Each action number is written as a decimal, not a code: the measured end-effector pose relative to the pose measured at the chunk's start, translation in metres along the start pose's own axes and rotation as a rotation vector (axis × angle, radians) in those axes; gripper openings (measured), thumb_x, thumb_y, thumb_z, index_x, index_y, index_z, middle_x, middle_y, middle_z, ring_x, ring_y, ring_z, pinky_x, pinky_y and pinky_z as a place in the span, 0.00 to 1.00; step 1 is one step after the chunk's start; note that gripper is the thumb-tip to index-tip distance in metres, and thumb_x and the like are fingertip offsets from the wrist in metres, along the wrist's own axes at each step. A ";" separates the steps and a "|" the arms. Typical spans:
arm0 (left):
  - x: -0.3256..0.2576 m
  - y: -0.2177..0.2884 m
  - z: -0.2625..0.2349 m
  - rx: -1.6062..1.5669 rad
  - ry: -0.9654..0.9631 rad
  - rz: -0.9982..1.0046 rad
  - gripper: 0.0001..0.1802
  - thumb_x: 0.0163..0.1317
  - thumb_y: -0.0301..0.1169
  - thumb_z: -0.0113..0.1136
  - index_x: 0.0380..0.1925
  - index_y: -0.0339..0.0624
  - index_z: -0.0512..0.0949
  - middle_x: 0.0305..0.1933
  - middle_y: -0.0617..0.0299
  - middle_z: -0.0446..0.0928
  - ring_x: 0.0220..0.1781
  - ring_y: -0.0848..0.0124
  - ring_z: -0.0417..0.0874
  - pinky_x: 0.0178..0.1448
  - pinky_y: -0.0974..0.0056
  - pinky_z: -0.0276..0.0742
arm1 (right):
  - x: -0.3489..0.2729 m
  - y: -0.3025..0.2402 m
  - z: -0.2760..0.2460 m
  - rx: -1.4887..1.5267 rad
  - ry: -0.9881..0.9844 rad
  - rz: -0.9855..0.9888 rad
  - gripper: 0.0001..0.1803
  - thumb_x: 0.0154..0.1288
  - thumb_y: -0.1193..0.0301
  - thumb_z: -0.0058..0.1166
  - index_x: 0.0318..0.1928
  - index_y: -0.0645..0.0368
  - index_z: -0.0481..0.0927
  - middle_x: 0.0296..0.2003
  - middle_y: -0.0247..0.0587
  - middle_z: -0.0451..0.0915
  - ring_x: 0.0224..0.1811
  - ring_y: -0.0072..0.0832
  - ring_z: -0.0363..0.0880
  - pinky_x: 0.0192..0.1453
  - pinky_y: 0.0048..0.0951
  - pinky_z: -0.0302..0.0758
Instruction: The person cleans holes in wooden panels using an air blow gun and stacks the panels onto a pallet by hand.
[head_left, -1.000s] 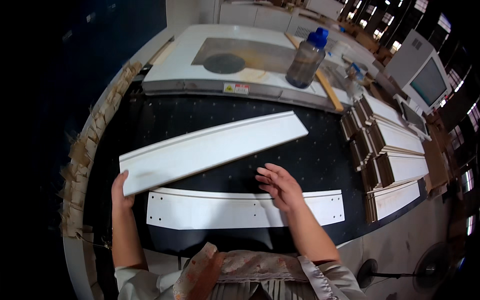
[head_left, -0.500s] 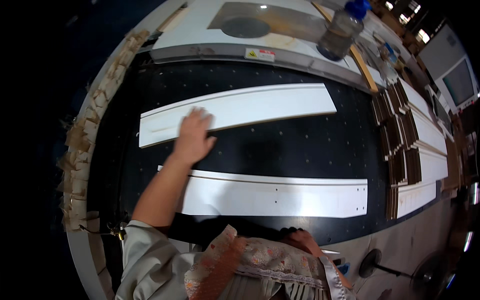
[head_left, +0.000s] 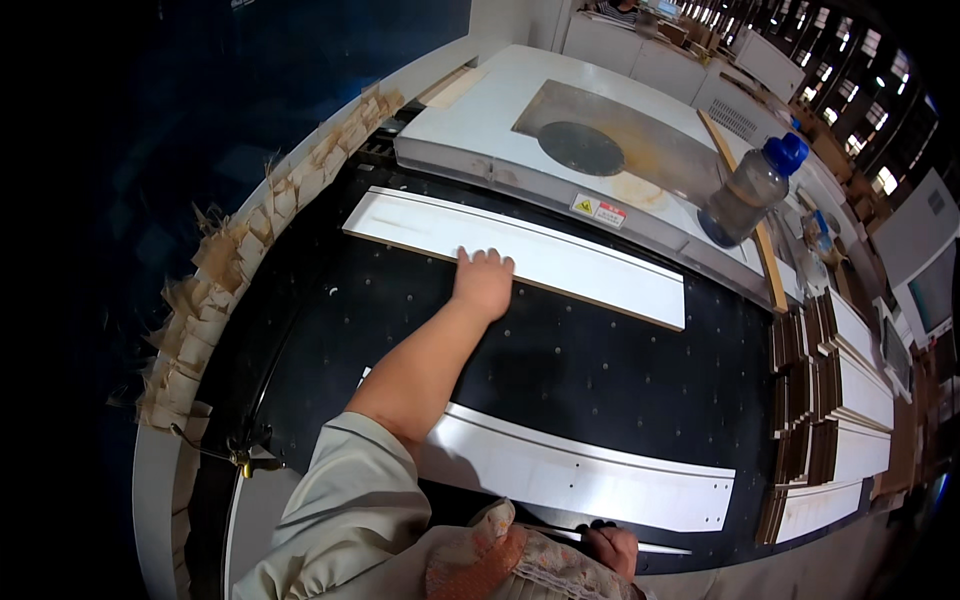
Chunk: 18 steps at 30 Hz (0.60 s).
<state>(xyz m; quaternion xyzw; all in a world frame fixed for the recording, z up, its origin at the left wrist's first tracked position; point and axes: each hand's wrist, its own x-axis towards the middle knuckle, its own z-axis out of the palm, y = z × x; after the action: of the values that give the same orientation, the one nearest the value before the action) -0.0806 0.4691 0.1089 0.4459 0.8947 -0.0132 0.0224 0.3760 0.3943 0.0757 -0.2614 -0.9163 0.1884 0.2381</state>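
Now left hand (head_left: 486, 284) is resting on board (head_left: 585, 272) toward table's (head_left: 560, 375) far edge, can't tell if gripping; right hand (head_left: 613, 549) is curling at near edge, hold unclear.

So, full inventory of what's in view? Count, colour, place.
long panel: 1, white, far side of table
drilled panel: 1, white, near side, partly hidden
stacked panels: many, white with brown edges, right
table: 1, black, under panels
machine top: 1, white, beyond table
round patch: 1, grey, on machine top
bottle: 1, greyish with blue cap, on machine top
wooden strip: 1, yellowish, beside bottle
monitor: 1, pale, far right
left hand: 1, bare, at long panel's near edge
right hand: 1, bare, below drilled panel
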 end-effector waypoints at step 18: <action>0.089 -0.064 0.018 -0.087 0.304 0.154 0.14 0.53 0.41 0.60 0.36 0.46 0.76 0.41 0.60 0.74 0.49 0.61 0.74 0.49 0.58 0.75 | 0.000 0.042 0.020 -0.042 -0.157 -0.057 0.19 0.48 0.65 0.55 0.43 0.56 0.79 0.38 0.45 0.76 0.40 0.43 0.73 0.42 0.43 0.67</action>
<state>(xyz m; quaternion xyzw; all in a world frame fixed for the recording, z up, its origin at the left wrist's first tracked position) -0.1843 0.5010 0.0870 0.5087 0.8506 0.0947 -0.0931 0.3817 0.4233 0.0397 -0.2247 -0.9428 0.1823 0.1654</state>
